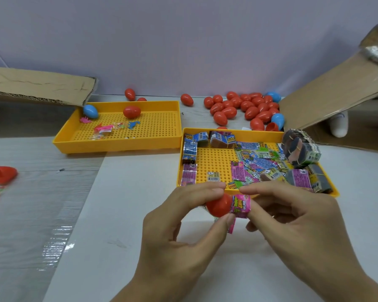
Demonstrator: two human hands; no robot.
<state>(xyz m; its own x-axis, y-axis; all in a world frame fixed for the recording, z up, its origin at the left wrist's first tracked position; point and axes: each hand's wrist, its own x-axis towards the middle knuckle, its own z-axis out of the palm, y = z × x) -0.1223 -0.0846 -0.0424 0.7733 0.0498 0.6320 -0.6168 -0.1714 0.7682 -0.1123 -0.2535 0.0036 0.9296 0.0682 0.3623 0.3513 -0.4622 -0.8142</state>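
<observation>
**Red egg banded in a pink label**

In the yellow tray (214, 162) just behind the hands, label bundles (298, 176) show a "9"; the other print is too blurred to read. The left hand (183, 232) pinches a glossy red egg (218, 204). The right hand (292, 221) pinches the pink label (241, 205) wrapped round the egg's right end, above the white table (118, 214).

far yellow tray (118, 146), near yellow tray (214, 160), red egg pile (244, 107), cardboard flap (37, 83)

Head cam is looking fwd and down, close over the white flat surface (122, 214), facing the lilac wall (183, 40).
</observation>
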